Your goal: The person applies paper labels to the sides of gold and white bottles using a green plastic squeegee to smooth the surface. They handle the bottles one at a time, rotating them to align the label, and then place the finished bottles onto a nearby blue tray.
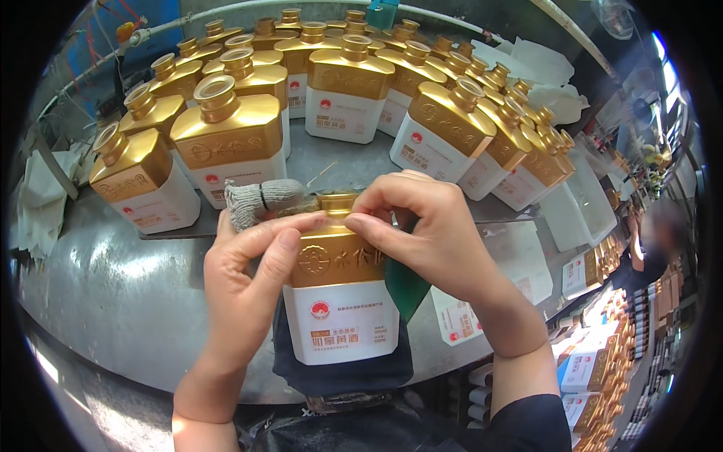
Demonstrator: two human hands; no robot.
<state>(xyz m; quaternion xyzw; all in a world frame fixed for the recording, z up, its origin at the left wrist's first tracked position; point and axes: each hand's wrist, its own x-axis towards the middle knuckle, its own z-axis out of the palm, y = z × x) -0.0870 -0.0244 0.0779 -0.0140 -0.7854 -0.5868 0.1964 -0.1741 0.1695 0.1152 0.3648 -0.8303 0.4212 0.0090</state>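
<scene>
A gold-and-white bottle (343, 301) leans back on a dark cloth-covered support (290, 369) in front of me, its label facing up. My left hand (252, 275) is at the left of its gold neck, index finger stretched toward the neck and thumb held apart. From the right, my right hand (422, 218) pinches thumb and forefinger together at the neck; what lies between them, if anything, is too small to make out. Behind my left fingers sits a grey cloth bundle (263, 200) tied with a black band. Dark green material (407, 290) shows beneath my right hand.
Several similar bottles (350, 87) stand in a curve on a raised surface along the back of the metal table (135, 294). At right lie a printed white sheet (456, 320) and a white tub (580, 203). Beyond, another person (651, 252) is near more bottles.
</scene>
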